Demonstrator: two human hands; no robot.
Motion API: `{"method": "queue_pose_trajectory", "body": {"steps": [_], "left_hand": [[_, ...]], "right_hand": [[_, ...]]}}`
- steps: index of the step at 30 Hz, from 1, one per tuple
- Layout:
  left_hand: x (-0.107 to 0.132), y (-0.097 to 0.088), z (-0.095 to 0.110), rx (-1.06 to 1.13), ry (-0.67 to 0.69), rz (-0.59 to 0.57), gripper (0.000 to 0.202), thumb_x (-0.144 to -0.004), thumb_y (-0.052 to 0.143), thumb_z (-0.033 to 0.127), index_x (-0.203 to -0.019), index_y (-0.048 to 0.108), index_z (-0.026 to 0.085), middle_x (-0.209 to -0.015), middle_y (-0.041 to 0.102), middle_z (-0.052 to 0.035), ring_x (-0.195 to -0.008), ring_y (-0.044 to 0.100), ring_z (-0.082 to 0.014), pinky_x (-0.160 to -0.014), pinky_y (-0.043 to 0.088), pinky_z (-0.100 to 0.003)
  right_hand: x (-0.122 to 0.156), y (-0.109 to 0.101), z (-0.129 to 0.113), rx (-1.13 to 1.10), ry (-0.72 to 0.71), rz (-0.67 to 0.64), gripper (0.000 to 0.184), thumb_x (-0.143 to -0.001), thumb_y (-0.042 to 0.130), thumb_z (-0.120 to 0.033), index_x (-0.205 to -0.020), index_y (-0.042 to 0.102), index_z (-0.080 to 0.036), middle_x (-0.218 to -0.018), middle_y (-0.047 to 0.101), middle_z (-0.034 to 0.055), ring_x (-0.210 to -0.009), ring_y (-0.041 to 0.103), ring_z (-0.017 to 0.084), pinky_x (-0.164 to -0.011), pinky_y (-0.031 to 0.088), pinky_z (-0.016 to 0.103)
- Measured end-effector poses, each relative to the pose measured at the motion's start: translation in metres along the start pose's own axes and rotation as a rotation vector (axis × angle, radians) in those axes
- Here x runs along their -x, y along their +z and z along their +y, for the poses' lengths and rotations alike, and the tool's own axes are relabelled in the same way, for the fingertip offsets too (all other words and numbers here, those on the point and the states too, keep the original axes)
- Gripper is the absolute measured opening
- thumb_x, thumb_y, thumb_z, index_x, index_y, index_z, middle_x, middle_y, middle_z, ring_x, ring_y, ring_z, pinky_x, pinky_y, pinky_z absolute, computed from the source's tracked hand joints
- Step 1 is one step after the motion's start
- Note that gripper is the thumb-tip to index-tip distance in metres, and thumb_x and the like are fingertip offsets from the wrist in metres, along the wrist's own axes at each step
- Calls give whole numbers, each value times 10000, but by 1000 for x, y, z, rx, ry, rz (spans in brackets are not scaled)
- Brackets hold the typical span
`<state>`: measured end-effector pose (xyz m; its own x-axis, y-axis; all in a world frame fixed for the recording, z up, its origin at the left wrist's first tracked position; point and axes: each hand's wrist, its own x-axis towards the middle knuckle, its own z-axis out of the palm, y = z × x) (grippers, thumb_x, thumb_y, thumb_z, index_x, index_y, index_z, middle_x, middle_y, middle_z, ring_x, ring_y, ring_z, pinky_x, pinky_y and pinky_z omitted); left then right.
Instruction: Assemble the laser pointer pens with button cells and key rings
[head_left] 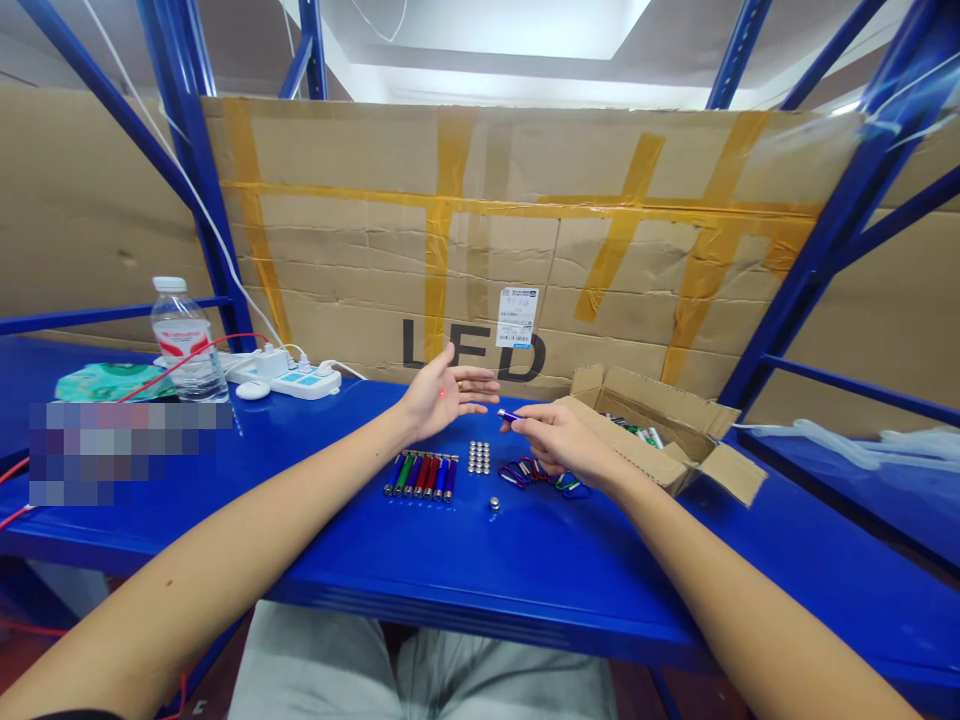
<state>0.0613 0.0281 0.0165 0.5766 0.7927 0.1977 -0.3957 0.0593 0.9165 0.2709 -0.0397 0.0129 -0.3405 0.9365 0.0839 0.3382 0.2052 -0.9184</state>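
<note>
My right hand (559, 437) pinches a small purple laser pointer (511, 416), its end aimed at my left hand. Palm turned inward and fingers stretched out, my left hand (448, 395) holds nothing; a red dot glows on its palm. Below it on the blue table lies a row of metal tubes (422, 477) in blue, green, red and purple, looking like the one I hold. Button cells (478, 458) form a small grid to their right. Under my right hand are coloured carabiner clips (525, 472), partly covered. A small silver round piece (494, 504) sits nearer me.
An open cardboard box (652, 420) with small coloured pieces stands on the right. At the left are a water bottle (184, 345), a white power strip (296, 378) with cables and a green packet (112, 381). A taped cardboard wall (360, 250) closes off the back.
</note>
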Motion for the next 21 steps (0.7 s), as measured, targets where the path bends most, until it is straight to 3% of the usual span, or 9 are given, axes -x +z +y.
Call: {"method": "queue_pose_trajectory", "body": {"steps": [21], "left_hand": [[2,4,1,-6,-14,-4,724,-912,280,677,-1061,634,63,-1071,685,-201,-1021,632,-308,-869,461,-413]], "right_hand": [[-8,-4,11,151,-87,69,216,-820,509,-331,-795,653,-172,-412,338,-87,-341,314,80,-341,301,210]]}}
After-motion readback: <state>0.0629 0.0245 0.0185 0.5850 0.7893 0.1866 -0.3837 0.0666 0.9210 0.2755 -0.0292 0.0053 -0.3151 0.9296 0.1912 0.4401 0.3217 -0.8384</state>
